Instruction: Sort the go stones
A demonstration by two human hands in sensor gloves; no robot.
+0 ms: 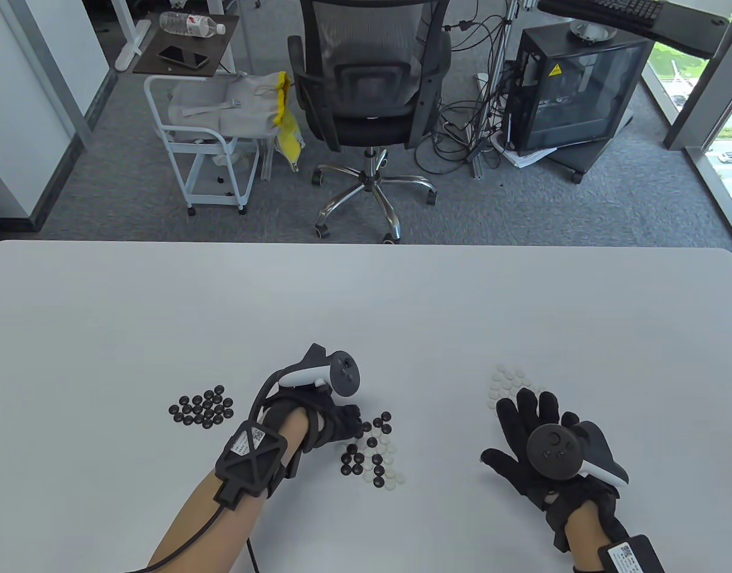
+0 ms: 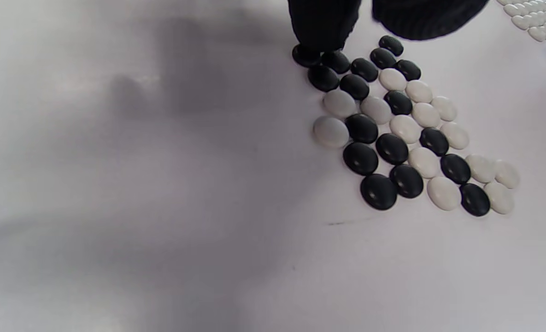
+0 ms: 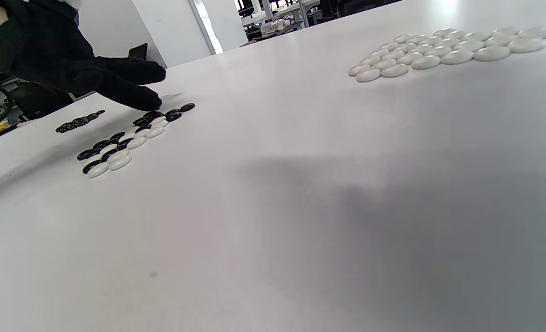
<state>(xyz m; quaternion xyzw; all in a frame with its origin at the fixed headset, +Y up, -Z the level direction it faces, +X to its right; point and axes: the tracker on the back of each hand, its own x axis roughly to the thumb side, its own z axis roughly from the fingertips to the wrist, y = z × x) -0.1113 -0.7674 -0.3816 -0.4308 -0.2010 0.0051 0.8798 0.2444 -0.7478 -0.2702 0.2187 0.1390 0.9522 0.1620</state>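
A mixed pile of black and white Go stones (image 1: 373,452) lies near the table's front middle. My left hand (image 1: 355,419) reaches over its far left corner. In the left wrist view one fingertip (image 2: 323,27) rests on a black stone (image 2: 306,56) at the edge of the mixed pile (image 2: 402,129); no pinch shows. A sorted group of black stones (image 1: 202,409) lies to the left. A sorted group of white stones (image 1: 509,382) lies to the right. My right hand (image 1: 524,421) lies flat just in front of it, fingers spread and holding nothing.
The white table (image 1: 366,310) stretches back beyond the stones. Behind its far edge stand an office chair (image 1: 366,89), a white cart (image 1: 211,137) and a computer case (image 1: 575,89). A cable (image 1: 193,537) runs from my left wrist toward the front edge.
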